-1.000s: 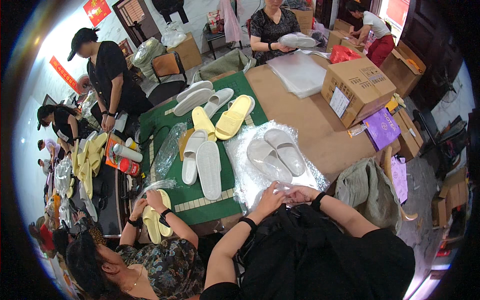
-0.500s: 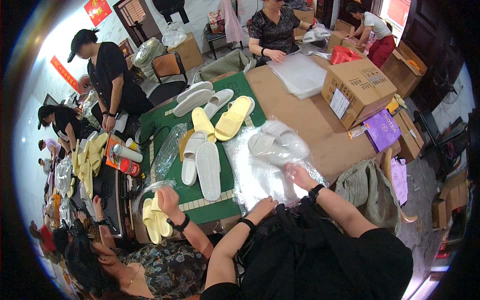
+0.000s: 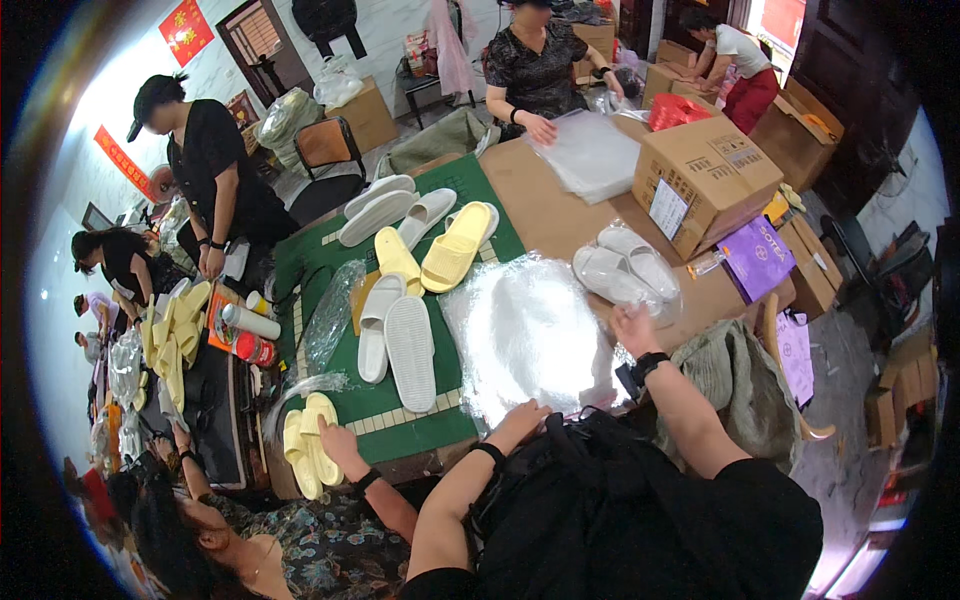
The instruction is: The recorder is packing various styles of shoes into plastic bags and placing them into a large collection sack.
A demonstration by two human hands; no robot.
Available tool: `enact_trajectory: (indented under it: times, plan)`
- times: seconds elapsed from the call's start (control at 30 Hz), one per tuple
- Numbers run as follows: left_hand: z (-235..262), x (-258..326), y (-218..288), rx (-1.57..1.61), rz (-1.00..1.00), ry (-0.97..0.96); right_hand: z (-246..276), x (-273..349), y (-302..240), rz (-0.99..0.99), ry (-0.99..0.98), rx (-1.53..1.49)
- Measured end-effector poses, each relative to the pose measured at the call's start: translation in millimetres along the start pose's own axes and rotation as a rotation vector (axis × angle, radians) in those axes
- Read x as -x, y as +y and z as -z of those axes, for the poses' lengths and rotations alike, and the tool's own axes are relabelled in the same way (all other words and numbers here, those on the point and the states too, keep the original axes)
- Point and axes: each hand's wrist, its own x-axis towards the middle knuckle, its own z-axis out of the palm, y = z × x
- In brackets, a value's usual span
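Observation:
A pair of grey slippers in a clear plastic bag lies on the brown board at the right. My right hand has its fingers closed on the near end of that bag. A stack of shiny clear plastic bags lies flat in front of me. My left hand is at the near edge of the stack, its fingers bent together on the plastic; the fingertips are partly hidden. Left of the stack, a loose pair of grey slippers rests on the green mat, one sole up.
Yellow slippers and more grey ones lie farther up the mat. A carton and a purple bag stand right. Across the table a person handles a pile of clear bags. At my left, a co-worker's hand touches yellow slippers.
The bagged grey slippers have moved right, off the plastic stack and onto the brown board, with my right hand. My left hand has hardly moved. The co-worker's hand has lowered to the yellow slippers.

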Motion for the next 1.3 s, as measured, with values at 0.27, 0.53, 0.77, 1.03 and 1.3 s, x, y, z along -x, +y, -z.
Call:
enact_trajectory:
  times: [0.27,0.53,0.77,1.03,1.3]
  plan:
    - [7,-1,2,-0.037,0.023,-0.015,67,40,96,0.875,-0.548,1.908]
    - [48,12,-25,-0.265,0.464,0.503,41,82,90,0.579,-0.954,2.216]
    - [93,53,-79,-0.177,1.32,0.733,49,81,91,0.558,-0.971,2.292]
    - [93,80,-107,0.161,1.484,0.495,42,91,98,0.431,-0.978,2.298]
    - [120,35,-88,0.817,0.863,1.046,50,82,93,0.423,-0.947,2.311]
